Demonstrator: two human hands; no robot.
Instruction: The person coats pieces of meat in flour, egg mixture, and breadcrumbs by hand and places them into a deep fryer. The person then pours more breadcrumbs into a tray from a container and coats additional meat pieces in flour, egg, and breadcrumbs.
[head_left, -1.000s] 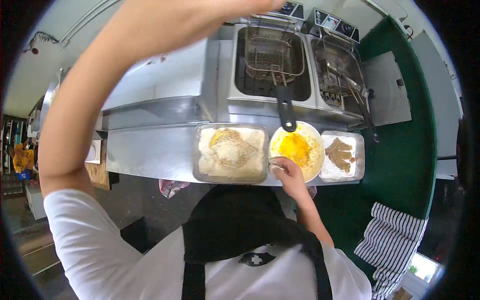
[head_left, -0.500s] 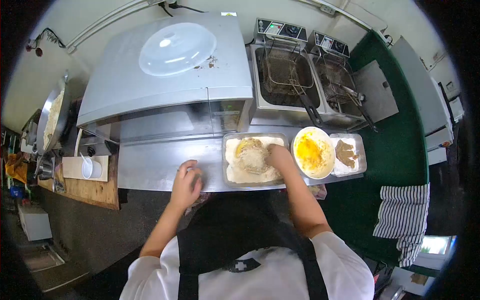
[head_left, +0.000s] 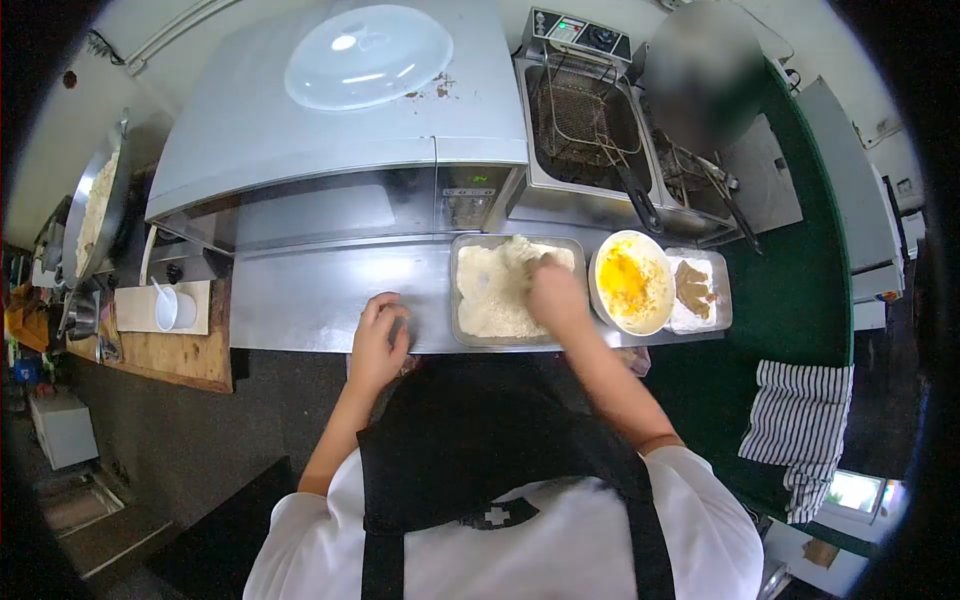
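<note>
Lifted from the middle of the crumb tray (head_left: 457,300), where it lay a moment ago, the crumb-coated piece (head_left: 519,254) is now up by the tray's far side, and the pale crumbs (head_left: 492,308) lie bare where it was. From where I stand, the right hand (head_left: 556,294) has its grip closed on the piece's near end; motion blur hides just how the fingers sit. Over by the tray's left side, the left hand (head_left: 382,338) hovers around the front edge of the counter (head_left: 325,300), its grip open and holding nothing, fingers loosely curled.

Just right of the crumbs sits a round bowl (head_left: 655,322) of yellow, egg-like mixture (head_left: 627,279), and beside that a smaller tray (head_left: 724,300) of white powder with a brownish piece (head_left: 692,289) lying in it. Behind them stands a fryer (head_left: 592,196), its wire basket (head_left: 575,115) handle pointing toward the bowl. A microwave (head_left: 330,150) with a clear domed lid (head_left: 370,58) on top stands behind the counter's left part.
</note>
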